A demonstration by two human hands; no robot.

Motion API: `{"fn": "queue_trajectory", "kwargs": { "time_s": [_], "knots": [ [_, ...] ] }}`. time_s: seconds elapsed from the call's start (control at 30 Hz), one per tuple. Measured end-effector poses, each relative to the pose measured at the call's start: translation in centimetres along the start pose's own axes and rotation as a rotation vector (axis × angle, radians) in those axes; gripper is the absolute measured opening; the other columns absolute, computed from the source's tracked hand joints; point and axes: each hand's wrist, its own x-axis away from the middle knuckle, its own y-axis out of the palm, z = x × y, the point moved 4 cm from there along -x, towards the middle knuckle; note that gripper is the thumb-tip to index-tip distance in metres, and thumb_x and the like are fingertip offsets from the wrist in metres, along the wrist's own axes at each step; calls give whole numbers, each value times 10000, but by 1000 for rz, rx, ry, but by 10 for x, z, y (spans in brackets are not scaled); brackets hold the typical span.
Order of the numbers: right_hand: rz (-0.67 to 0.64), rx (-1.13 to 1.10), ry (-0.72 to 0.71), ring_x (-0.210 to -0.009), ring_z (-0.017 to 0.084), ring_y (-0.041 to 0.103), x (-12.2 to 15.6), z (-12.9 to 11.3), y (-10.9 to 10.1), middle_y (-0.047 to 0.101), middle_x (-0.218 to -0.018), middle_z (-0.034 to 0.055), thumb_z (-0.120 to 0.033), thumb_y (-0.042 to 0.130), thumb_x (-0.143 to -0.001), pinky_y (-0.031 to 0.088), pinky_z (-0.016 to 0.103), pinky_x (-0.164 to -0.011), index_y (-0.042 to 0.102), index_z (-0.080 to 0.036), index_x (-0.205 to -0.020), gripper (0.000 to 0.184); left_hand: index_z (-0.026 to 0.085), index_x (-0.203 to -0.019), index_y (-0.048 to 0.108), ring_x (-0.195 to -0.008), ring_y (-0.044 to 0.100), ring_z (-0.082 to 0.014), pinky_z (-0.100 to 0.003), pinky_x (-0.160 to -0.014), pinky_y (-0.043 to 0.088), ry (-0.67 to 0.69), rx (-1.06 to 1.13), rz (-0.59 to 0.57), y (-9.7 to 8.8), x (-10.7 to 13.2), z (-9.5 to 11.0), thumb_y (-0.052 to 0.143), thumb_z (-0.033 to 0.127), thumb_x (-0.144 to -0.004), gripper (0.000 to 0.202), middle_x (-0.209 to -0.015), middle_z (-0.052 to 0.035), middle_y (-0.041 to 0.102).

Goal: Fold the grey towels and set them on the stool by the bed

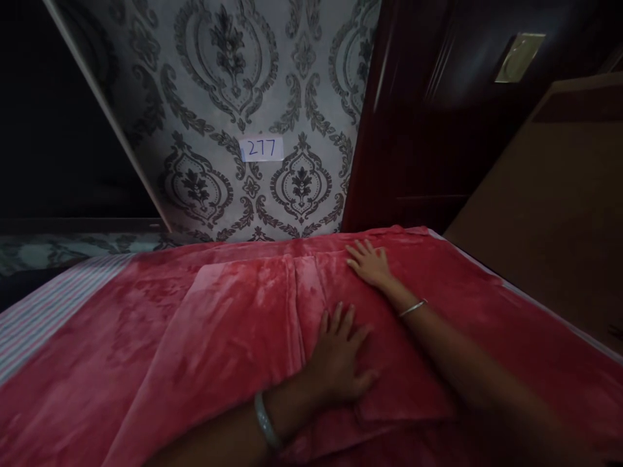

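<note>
A red plush blanket (233, 318) lies spread out, with part of it folded over in layers. On its folded section my left hand (341, 360) rests palm down, fingers spread, just right of a raised crease. Farther off, my right hand (370, 263) presses flat near the far edge of the fold, its fingers also apart. Neither hand grasps the cloth. A wide bangle circles my left wrist and a thin one my right.
Striped cloth (58, 305) shows at the left, beneath the blanket. Behind stands a patterned wall (302, 130) with a paper label (261, 148) reading 277. A dark screen (68, 117) is at left, a dark red door (438, 130) and a brown board (549, 214) at right.
</note>
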Motion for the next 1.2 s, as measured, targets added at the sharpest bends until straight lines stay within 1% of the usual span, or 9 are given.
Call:
{"fn": "queue_trajectory", "kwargs": {
  "time_s": [0.13,0.33,0.57,0.7,0.83,0.97,1.03,1.1,1.2],
  "knots": [
    [-128,-54,-375,-1554,307,122,0,-60,11,182,-1687,34,-542,306,-1042,134,615,-1220,303,-338,-1603,597,253,-1521,455,-1539,232,-373,-645,-1230,186,123,23,-54,-1,6,9,569,564,-901,703,-1648,-152,317],
    [-169,-127,-380,-1549,301,151,-11,-69,30,189,-1687,35,-559,284,-1057,101,600,-1234,287,-315,-1609,604,221,-1550,396,-1545,185,-404,-666,-1214,187,155,-6,-187,7,10,12,507,587,-935,724,-1662,-190,256],
    [-149,-179,-297,-1546,297,172,-4,-74,14,205,-1678,72,-486,350,-1054,160,560,-1240,283,-271,-1614,604,215,-1483,492,-1486,329,-395,-631,-1196,242,196,-46,-89,1,7,9,506,621,-918,696,-1586,-177,415],
    [15,-256,-290,-1538,232,218,43,-67,-10,305,-1646,57,-418,266,-1056,203,466,-1253,330,-221,-1602,584,174,-1241,674,-1167,600,-316,-500,-1049,434,282,55,74,-10,5,12,546,531,-905,507,-1219,-145,694],
    [71,-272,-280,-1518,234,278,119,-48,-16,386,-1610,38,-462,240,-1047,248,481,-1244,370,-241,-1588,599,183,-875,686,-854,623,-237,-414,-844,501,182,233,334,-21,-3,3,373,382,-974,384,-867,-114,695],
    [59,-231,-215,-1522,279,264,188,-51,-1,334,-1630,96,-473,334,-1020,282,519,-1220,358,-196,-1593,636,188,-902,672,-899,631,-208,-368,-869,519,-26,386,541,-52,-18,-17,348,300,-977,351,-928,-86,697],
    [5,-191,-198,-1528,299,243,211,-63,12,298,-1643,104,-484,382,-1005,274,557,-1210,356,-209,-1592,649,171,-1106,683,-1074,642,-217,-368,-969,508,-125,343,483,-73,-28,-31,397,253,-953,334,-1145,-97,715],
    [-52,-146,-180,-1533,304,222,225,-76,22,274,-1650,104,-481,409,-999,231,589,-1215,359,-221,-1589,646,143,-1318,615,-1254,592,-229,-363,-1077,459,-236,206,305,-95,-34,-52,418,234,-949,428,-1369,-112,650],
    [-80,-117,-138,-1533,299,223,232,-91,22,277,-1648,108,-442,408,-1012,185,605,-1221,354,-232,-1589,617,93,-1443,522,-1417,467,-248,-352,-1188,340,-360,28,137,-126,-29,-91,405,262,-973,513,-1533,-145,513]
  ]
}}
